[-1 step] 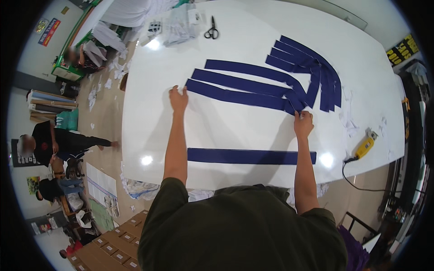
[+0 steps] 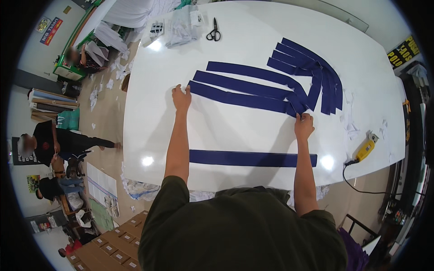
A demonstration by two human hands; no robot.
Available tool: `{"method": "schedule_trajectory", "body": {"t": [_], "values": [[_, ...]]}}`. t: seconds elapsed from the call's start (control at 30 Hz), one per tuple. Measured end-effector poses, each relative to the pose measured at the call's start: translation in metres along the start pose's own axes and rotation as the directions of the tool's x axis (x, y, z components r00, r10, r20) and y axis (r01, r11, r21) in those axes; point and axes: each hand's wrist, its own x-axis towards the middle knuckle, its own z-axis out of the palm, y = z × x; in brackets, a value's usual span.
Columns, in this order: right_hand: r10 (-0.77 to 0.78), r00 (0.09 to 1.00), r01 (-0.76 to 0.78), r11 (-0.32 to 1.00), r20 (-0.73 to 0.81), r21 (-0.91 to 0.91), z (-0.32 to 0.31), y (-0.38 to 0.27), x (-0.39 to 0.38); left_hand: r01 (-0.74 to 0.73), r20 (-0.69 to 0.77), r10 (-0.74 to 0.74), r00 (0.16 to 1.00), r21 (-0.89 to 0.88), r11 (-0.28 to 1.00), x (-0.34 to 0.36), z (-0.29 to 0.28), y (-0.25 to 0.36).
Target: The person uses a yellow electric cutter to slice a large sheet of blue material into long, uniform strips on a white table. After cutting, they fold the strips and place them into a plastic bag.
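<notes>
The nearest dark blue fabric strip [image 2: 242, 98] of the fanned group lay across the centre of the white table [image 2: 253, 40], running from about 9 o'clock to 3 o'clock. The left hand [image 2: 181, 98] held its left end, fingers curled together over the edge; whether they pinched the cloth or only pressed it could not be told. The right hand [image 2: 304, 126] gripped the right end, fingers closed in a loose fist where the strip met the others.

Two more long strips [image 2: 253, 74] lay just beyond it toward 12 o'clock, roughly parallel. Toward 2 o'clock, a cluster of shorter strips [image 2: 312, 67] fanned out and overlapped their right ends. A single separate strip [image 2: 253, 158] lay flat near the table's 6 o'clock edge, between the forearms and well apart from the held one.

Black-handled scissors [image 2: 214, 32] rested at 12 o'clock beside a heap of pale cloth [image 2: 181, 29]. A yellow corded tool [image 2: 365, 150] sat at 3 o'clock near the table edge. Other people [image 2: 49, 144] stood on the floor at 9 o'clock.
</notes>
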Motion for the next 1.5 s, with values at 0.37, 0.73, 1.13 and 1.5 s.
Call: {"method": "schedule_trajectory", "body": {"t": [0.37,0.73,1.13,1.5], "values": [[0.154,0.942,-0.278,0.857,0.298,0.435,-0.054,0.065,-0.008,-0.08,0.132,0.109,0.985,-0.206,0.975,-0.025,-0.016,-0.016],[0.131,0.836,-0.514,0.529,0.533,0.676,-0.175,0.087,-0.017,0.54,0.599,-0.171,0.782,-0.514,0.666,-0.11,-0.183,0.027],[0.164,0.869,-0.433,0.711,0.467,0.555,-0.196,0.108,-0.015,0.567,0.67,-0.093,0.737,-0.538,0.623,-0.16,-0.189,0.02],[0.216,0.864,-0.421,0.804,0.454,0.419,-0.165,0.146,-0.082,0.499,0.666,-0.185,0.722,-0.316,0.807,-0.224,-0.196,-0.055]]}}
